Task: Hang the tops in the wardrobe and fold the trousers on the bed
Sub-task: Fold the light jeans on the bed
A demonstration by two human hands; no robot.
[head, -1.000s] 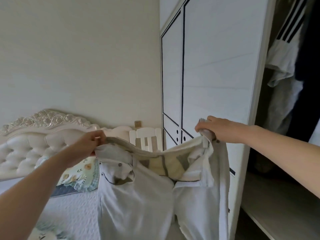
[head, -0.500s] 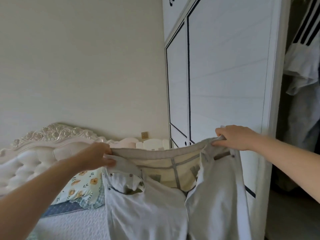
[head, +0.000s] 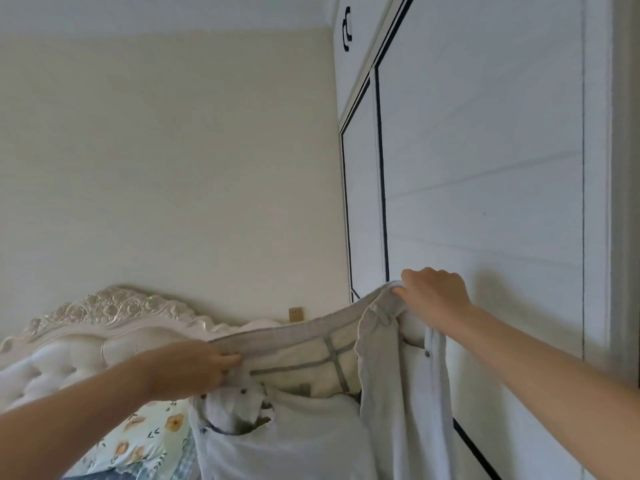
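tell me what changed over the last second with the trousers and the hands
The view tilted up and left: the open wardrobe section with hanging clothes left the frame, and the headboard sits lower. The right hand lifted its end of the trousers, so the waistband now stretches taut, sloping up to the right. Unchanged: the left hand and right hand both still grip the waistband, legs hanging down.

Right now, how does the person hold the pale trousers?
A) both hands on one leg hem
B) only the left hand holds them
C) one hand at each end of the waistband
C: the left hand and the right hand each pinch one end of the waistband of the trousers.
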